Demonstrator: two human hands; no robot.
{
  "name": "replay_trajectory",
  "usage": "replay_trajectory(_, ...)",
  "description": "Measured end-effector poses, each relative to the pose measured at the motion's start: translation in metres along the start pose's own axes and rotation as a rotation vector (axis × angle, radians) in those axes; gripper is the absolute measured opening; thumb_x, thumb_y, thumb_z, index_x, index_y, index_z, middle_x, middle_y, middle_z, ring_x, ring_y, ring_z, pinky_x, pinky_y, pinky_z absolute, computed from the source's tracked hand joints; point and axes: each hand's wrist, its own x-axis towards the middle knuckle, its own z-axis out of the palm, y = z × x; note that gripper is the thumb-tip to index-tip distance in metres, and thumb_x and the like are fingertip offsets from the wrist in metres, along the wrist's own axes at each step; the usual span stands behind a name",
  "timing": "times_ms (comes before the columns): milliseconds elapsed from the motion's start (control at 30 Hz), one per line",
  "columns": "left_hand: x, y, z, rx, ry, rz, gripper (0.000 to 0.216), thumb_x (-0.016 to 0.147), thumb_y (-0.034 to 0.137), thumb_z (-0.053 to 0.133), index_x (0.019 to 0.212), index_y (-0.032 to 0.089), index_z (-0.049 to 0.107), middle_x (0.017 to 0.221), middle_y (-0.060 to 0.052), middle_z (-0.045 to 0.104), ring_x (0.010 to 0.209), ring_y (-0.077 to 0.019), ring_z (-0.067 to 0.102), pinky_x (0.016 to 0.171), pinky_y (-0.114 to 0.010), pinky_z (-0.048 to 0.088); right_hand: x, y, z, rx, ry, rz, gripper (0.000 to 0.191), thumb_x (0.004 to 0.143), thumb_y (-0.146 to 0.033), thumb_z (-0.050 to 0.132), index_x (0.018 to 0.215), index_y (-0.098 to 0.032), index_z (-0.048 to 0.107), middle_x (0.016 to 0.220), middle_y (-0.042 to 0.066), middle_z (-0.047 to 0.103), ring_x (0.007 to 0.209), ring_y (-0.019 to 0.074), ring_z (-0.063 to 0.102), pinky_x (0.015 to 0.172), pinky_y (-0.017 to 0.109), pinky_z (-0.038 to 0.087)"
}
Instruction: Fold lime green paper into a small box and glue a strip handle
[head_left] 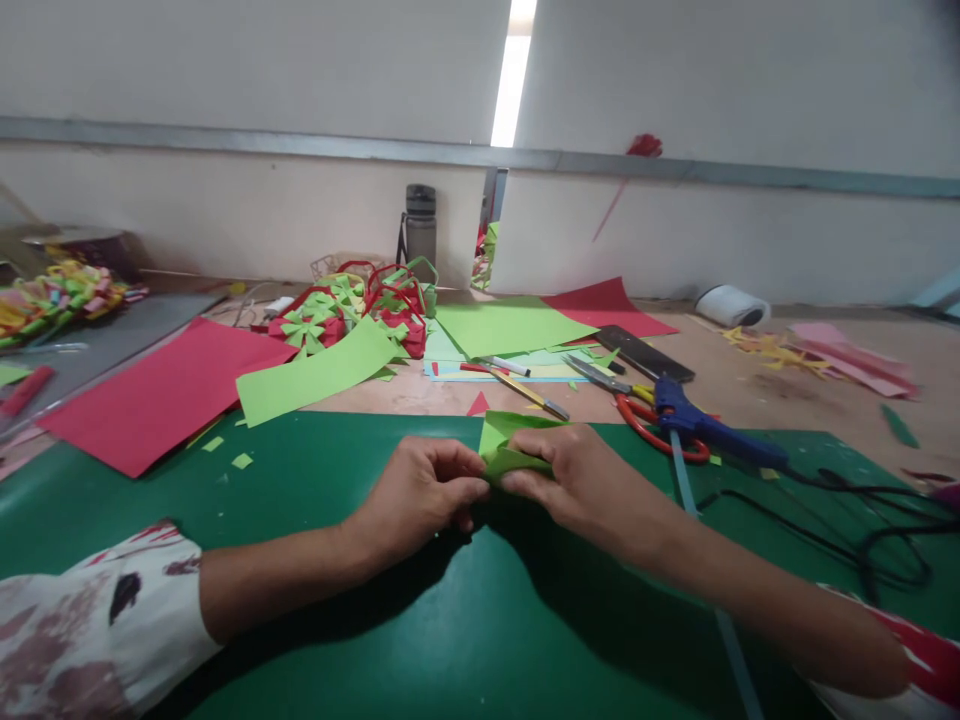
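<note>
A small folded piece of light green paper (504,432) is held between my two hands, above the dark green mat. My left hand (424,492) pinches its left edge between thumb and fingers. On the other side, my right hand (566,478) is closed around the paper, thumb below and fingers curled over the top. Part of the paper is hidden behind the fingers of my right hand. Just beyond it lie a pencil (529,390) and a red paper scrap (478,404).
A blue glue gun (705,425), scissors (652,415) and a black cord (810,540) lie to the right. A phone (645,353), green sheets (517,325), a red sheet (180,390), small red and green paper baskets (360,310) and a bottle (421,232) are farther back.
</note>
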Motion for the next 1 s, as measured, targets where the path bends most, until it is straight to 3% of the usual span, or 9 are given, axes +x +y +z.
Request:
replay_trajectory(133, 0.000, -0.003, -0.001, 0.007, 0.036, 0.035, 0.005, 0.068, 0.015, 0.059, 0.068, 0.012, 0.064, 0.050, 0.002, 0.059, 0.044, -0.0081, 0.052, 0.043, -0.017, 0.038, -0.005, 0.000, -0.003, -0.007, -0.070, 0.040, 0.023, 0.075, -0.018, 0.057, 0.058, -0.018, 0.043, 0.055, -0.006, 0.041, 0.054, 0.0087, 0.036, 0.050, 0.023, 0.024)
replay_trajectory(300, 0.000, -0.011, -0.003, 0.100, 0.103, 0.210, 0.009, 0.070, 0.013, 0.059, 0.064, 0.013, 0.066, 0.054, 0.003, 0.060, 0.048, -0.0065, 0.048, 0.047, -0.016, 0.037, -0.009, -0.001, -0.010, 0.027, -0.111, 0.035, 0.020, 0.080, -0.035, 0.058, 0.071, -0.018, 0.059, 0.064, -0.003, 0.056, 0.059, 0.0110, 0.045, 0.054, 0.024, 0.029)
replay_trajectory(433, 0.000, -0.015, -0.005, 0.186, 0.122, 0.316, 0.011, 0.072, 0.013, 0.059, 0.067, 0.014, 0.068, 0.061, 0.001, 0.064, 0.056, -0.0095, 0.053, 0.053, -0.018, 0.040, -0.012, 0.002, -0.006, -0.064, -0.093, -0.009, 0.022, 0.084, -0.027, 0.053, 0.065, -0.017, 0.056, 0.062, -0.001, 0.056, 0.057, 0.0114, 0.045, 0.056, 0.024, 0.030)
replay_trajectory(700, 0.004, -0.013, -0.005, 0.199, 0.104, 0.360, 0.008, 0.072, 0.015, 0.059, 0.067, 0.016, 0.065, 0.071, -0.001, 0.064, 0.065, -0.0132, 0.056, 0.063, -0.023, 0.043, -0.013, 0.011, 0.010, -0.170, 0.047, -0.169, 0.023, 0.086, -0.016, 0.043, 0.065, -0.018, 0.052, 0.060, -0.001, 0.052, 0.053, 0.0112, 0.043, 0.052, 0.024, 0.030)
replay_trajectory(833, 0.006, -0.010, -0.007, 0.157, 0.113, 0.294, 0.011, 0.070, 0.016, 0.059, 0.060, 0.014, 0.060, 0.063, 0.001, 0.057, 0.057, -0.0101, 0.049, 0.055, -0.021, 0.038, -0.011, 0.013, 0.012, -0.205, 0.065, -0.183, 0.021, 0.086, -0.018, 0.046, 0.069, -0.018, 0.057, 0.063, 0.000, 0.058, 0.054, 0.0124, 0.048, 0.052, 0.025, 0.033)
replay_trajectory(1000, 0.010, -0.003, -0.014, 0.028, 0.155, 0.116, 0.011, 0.069, 0.023, 0.061, 0.065, 0.013, 0.060, 0.051, 0.005, 0.049, 0.046, -0.0065, 0.040, 0.046, -0.018, 0.033, -0.014, 0.021, 0.009, -0.226, 0.226, -0.259, 0.015, 0.085, -0.015, 0.051, 0.095, -0.017, 0.063, 0.087, 0.007, 0.069, 0.080, 0.0201, 0.063, 0.071, 0.030, 0.046)
